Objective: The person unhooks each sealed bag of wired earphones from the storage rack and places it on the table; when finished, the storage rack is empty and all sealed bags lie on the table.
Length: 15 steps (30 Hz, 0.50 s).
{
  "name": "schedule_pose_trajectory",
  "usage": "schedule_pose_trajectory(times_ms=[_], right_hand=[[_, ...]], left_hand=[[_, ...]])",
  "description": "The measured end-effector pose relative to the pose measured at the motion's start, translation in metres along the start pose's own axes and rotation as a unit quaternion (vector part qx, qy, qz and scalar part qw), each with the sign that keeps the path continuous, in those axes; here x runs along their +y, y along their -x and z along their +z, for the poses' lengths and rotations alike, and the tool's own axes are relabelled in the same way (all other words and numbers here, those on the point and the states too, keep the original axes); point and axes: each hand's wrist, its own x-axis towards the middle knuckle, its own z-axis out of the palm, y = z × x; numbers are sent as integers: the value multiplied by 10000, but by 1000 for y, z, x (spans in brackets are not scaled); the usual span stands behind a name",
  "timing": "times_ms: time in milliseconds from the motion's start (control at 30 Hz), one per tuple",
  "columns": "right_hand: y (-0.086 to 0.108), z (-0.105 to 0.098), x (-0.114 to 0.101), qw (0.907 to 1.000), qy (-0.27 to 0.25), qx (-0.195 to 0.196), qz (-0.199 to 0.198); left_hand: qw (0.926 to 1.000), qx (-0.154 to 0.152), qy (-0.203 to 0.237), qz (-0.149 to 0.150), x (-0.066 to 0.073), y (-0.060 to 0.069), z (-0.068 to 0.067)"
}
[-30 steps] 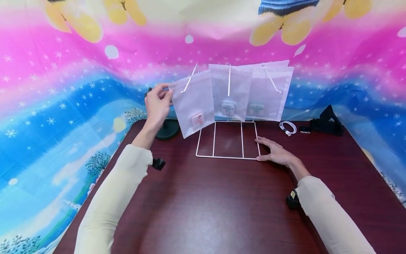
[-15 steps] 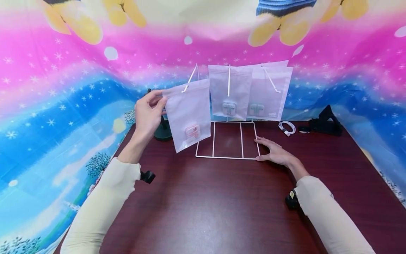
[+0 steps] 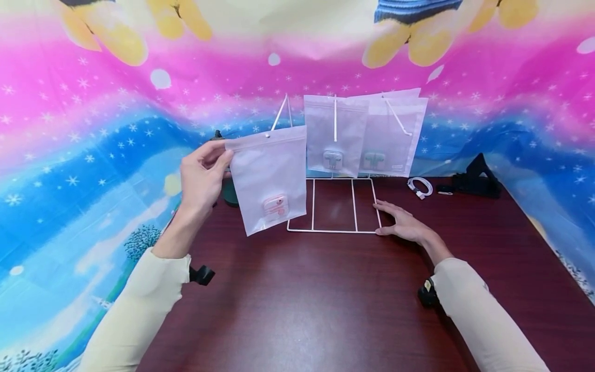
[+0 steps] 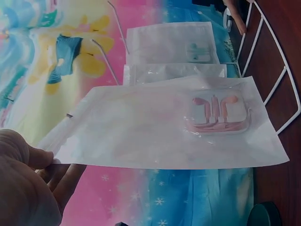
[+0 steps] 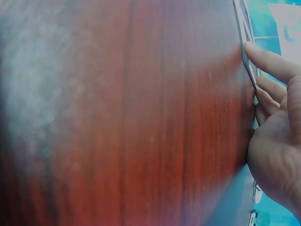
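My left hand (image 3: 202, 178) pinches the upper left corner of a translucent white zip bag (image 3: 260, 170) between thumb and fingers. Inside the bag lies a clear case of pink earphones (image 4: 218, 113). The bag's top edge is at the front end of the left hook (image 3: 279, 113) of a white wire display rack (image 3: 334, 232); whether the hook still passes through its hole I cannot tell. My right hand (image 3: 404, 222) rests at the right side of the rack's base, thumb and fingertips touching the wire, fingers mostly straight.
Two hooks carry more bags: one with white earphones (image 3: 332, 160) in the middle, overlapping bags with green earphones (image 3: 374, 160) at right. A coiled white cable (image 3: 420, 187) and a black stand (image 3: 479, 181) lie back right. A dark round base (image 4: 264, 215) stands behind my left hand.
My left hand has drawn the pink-earphone bag toward me, down and left, along the left hook to its front end. My right hand has stayed on the rack's base.
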Motion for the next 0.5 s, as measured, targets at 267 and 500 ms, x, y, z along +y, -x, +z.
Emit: schedule_pose_trajectory(times_ms=[267, 500], right_hand=[[2, 0, 1, 10000, 6, 37, 16], [1, 0, 1, 10000, 28, 29, 28]], left_hand=[[9975, -52, 707, 55, 12, 11, -3], [9946, 12, 1023, 175, 16, 22, -12]])
